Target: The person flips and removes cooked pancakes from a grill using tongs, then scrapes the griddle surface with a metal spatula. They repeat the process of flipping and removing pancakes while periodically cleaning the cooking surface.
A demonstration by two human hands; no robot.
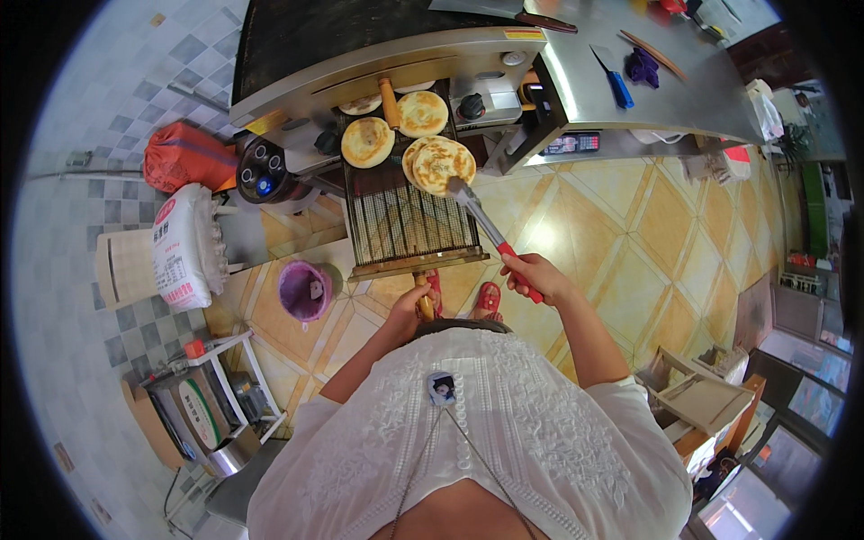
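My left hand (405, 308) is closed round the wooden handle (426, 301) of a wire rack (391, 220) pulled out from under the griddle. In my right hand (537, 277) are metal tongs (486, 223) with red grips. Their tip touches the lower edge of a browned flatbread (445, 165), which overlaps another one beneath it. Farther back on the rack lie a flatbread (367, 142) at left and a flatbread (422, 114) at right. Two more sit partly hidden under the griddle's front edge. Between them a second wooden handle (389, 103) sticks out from the griddle front.
Beyond the rack is the black griddle top (315, 40). A steel counter (603, 90) at right holds a blue-handled knife (619, 90) and a purple cloth (643, 67). A pink bin (304, 290), a white sack (186, 247) and a dark round appliance (267, 171) stand left.
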